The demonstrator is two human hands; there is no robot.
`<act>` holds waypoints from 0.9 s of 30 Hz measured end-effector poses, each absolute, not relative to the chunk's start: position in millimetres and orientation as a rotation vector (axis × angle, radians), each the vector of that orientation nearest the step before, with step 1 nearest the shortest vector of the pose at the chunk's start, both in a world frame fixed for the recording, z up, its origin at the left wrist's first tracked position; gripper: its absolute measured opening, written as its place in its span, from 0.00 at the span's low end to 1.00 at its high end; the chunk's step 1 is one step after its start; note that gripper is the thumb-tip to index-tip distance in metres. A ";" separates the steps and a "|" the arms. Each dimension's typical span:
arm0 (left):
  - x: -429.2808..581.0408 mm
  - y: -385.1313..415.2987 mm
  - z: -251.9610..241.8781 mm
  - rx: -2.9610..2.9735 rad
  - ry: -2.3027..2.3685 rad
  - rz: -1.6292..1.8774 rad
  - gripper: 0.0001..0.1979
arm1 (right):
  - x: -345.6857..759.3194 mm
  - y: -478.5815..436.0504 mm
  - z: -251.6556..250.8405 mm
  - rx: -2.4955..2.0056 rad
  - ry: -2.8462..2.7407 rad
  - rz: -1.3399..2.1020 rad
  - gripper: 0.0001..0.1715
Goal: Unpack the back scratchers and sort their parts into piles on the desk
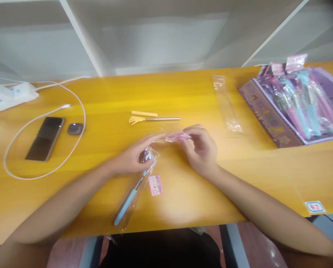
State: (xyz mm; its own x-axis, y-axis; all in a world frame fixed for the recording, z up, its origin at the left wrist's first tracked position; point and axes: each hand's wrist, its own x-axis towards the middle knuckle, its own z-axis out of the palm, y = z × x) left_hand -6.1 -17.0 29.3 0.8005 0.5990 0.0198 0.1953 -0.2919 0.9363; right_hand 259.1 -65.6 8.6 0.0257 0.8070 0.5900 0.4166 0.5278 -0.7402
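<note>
My left hand (137, 156) is curled round the head end of a blue back scratcher (126, 206) with a metal rod, which lies slanted in a clear plastic bag (135, 201). Its fingertips reach toward a pink card (179, 136) at the bag's top. Thumb and fingers of my right hand (201, 149) pinch that card from the right. A second pink-and-white card (155, 185) lies flat on the table beside the bagged scratcher. Beyond my hands rest a yellow back scratcher (155, 119) with a bare metal rod and a separate yellow tube (144, 113).
A purple display box (278, 128) of bagged pink and blue scratchers stands at the right on the yellow table (183, 89). Near it lies a clear bag (228, 106). At left are a phone (45, 138), a small black case (75, 128), a white cable (84, 111) and a power strip (12, 96).
</note>
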 end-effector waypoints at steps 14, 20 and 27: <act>-10.7 -16.1 22.7 1.742 0.551 0.425 0.44 | 260.6 -62.7 9.6 -1.071 -1.824 0.254 0.20; -9.6 -18.1 25.4 1.743 0.562 0.397 0.49 | 258.5 -62.3 5.2 -1.136 -1.581 0.578 0.12; -9.0 -17.5 20.3 1.740 0.519 0.430 0.49 | 257.8 -63.7 9.5 -1.121 -1.679 0.461 0.12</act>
